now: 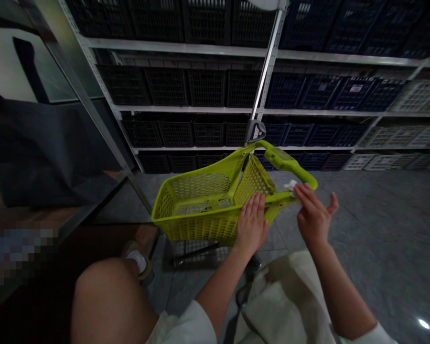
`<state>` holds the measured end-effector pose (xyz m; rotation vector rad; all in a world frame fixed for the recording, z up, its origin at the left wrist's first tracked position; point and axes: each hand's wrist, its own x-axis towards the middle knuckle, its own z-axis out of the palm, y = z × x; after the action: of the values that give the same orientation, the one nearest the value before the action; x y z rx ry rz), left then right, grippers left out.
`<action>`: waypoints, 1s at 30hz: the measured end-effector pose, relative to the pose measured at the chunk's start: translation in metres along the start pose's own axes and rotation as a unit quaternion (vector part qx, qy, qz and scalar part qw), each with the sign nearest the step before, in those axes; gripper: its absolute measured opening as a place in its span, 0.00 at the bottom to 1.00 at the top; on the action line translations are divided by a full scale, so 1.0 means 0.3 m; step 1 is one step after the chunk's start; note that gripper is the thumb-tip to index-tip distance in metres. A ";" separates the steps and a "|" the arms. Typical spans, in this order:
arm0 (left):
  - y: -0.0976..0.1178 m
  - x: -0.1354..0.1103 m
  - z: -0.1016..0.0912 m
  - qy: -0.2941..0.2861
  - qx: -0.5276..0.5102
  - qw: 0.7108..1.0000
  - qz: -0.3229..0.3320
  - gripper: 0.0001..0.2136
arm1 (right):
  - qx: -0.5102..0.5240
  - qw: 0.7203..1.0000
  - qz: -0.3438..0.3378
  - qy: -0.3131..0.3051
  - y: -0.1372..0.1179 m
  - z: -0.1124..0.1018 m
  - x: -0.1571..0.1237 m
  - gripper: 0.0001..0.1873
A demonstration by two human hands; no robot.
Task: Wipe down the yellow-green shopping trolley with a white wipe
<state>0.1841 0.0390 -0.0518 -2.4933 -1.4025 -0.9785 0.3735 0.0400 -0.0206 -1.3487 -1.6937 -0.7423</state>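
A small lime-green shopping cart [200, 200] stands on the floor in front of my knees, its basket empty. My left hand [251, 220] lies flat on the cart's near rim, fingers together and stretched out. My right hand [313, 212] presses a small white cloth [292, 186] against the cart's green handle [290, 167] with its fingers; the thumb sticks out to the right.
Metal shelving [215, 48] filled with several black and blue plastic crates [208, 88] runs across the back. A slanted metal frame [93, 114] and a dark bag [39, 148] are at left. Grey tiled floor [380, 229] spreads to the right.
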 end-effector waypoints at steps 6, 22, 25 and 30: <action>0.013 0.003 0.014 0.003 0.010 1.000 -0.012 0.37 | -0.010 0.998 0.056 0.014 -0.041 0.012 0.011 0.31; 0.007 -0.004 0.013 0.007 0.001 1.000 -0.005 0.36 | -0.031 0.997 -0.008 -0.073 0.096 -0.093 0.085 0.28; 0.002 -0.004 0.013 0.005 0.002 1.000 -0.001 0.36 | -0.041 0.992 -0.035 -0.114 0.096 -0.112 0.124 0.23; -0.001 -0.006 0.011 0.009 0.010 1.000 -0.001 0.36 | -0.037 0.982 -0.086 -0.166 0.094 -0.086 0.142 0.28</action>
<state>0.1846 0.0392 -0.0555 -2.4643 -1.4025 -0.9796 0.4033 0.0458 0.0277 -1.4521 -2.0853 -0.7107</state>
